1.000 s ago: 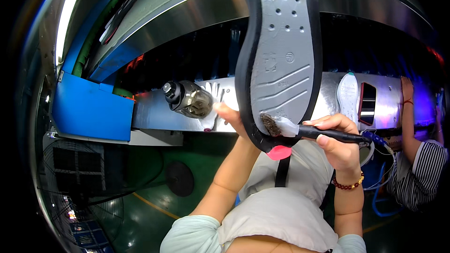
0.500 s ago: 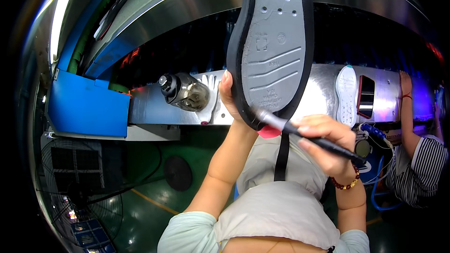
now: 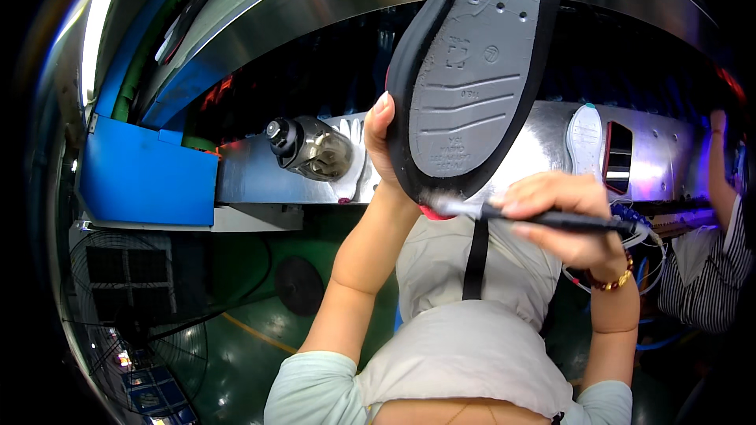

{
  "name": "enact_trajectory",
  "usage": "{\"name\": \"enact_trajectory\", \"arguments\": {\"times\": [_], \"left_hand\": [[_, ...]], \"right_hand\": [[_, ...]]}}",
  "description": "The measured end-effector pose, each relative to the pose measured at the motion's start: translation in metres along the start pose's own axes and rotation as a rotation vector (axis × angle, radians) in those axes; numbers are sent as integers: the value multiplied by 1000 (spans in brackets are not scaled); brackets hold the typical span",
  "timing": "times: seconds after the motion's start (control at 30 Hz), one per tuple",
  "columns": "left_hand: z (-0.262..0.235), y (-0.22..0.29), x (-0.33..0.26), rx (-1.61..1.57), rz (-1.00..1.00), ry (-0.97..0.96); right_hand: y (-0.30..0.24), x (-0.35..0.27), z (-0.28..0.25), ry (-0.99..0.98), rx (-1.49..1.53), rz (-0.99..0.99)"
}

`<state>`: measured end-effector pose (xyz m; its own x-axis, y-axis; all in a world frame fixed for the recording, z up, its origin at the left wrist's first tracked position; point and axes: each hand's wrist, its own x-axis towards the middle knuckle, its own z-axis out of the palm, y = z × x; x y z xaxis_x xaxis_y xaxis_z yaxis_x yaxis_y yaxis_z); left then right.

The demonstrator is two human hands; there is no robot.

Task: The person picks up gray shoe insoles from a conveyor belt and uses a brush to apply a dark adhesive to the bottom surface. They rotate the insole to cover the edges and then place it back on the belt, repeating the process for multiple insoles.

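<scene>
Shoe (image 3: 470, 102) held heel-down, brush (image 3: 563, 219) at its lower rim

The shoe fills the upper centre of the frame, its grey sole (image 3: 465, 145) turned to the viewer and a black rim (image 3: 409, 55) around it. The left hand (image 3: 381, 142) grips it by the heel's left side, thumb along the rim. The right hand (image 3: 559, 212) clasps the brush by its black handle, with the bristles (image 3: 442, 201) at the heel's bottom edge, near a red tab (image 3: 435, 213).

The shoe looks fairly light; the sole is probably firm with a little give, the rim grippy unless wet. The heel's sides seem the surest hold, and the brush is best held by its stiff handle, since the bristles will bend easily.

The toe is cut off by the top edge, and the left fingers are hidden behind the shoe. The bristles are blurred, so how hard they press, or whether they carry any liquid, cannot be told. The bottle (image 3: 315, 151) at left centre partly covers a white glove (image 3: 351, 177).
</scene>
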<state>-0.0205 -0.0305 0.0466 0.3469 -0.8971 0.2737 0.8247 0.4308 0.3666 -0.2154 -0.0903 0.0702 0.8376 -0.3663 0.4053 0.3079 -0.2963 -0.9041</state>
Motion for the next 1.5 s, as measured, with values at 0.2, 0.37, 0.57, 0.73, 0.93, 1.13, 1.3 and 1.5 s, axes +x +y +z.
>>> {"name": "enact_trajectory", "arguments": {"times": [0.2, 0.37, 0.57, 0.73, 0.93, 1.13, 1.3, 1.5], "left_hand": [[-5, 4, 1, -39, -166, -11], [-1, -2, 3, -80, -367, -85], [19, -1, 5, 132, -601, 116], [24, 0, -7, 257, -839, 302], [27, -1, -13, 538, -893, 343], [11, 5, -23, 356, -868, 428], [2, 10, -33, 422, -888, 468], [-24, 11, -40, 294, -789, 469]], "right_hand": [[-8, -4, -4, -22, 253, -9], [3, 7, -5, -94, 26, 52], [-6, 16, -30, -235, -45, -2], [-14, 17, -40, -594, -163, 7], [11, 4, -39, -525, -119, 222], [9, -2, -52, -380, -122, 81], [5, -3, -57, -668, -466, 290], [30, -9, -71, -390, -117, 322]]}}
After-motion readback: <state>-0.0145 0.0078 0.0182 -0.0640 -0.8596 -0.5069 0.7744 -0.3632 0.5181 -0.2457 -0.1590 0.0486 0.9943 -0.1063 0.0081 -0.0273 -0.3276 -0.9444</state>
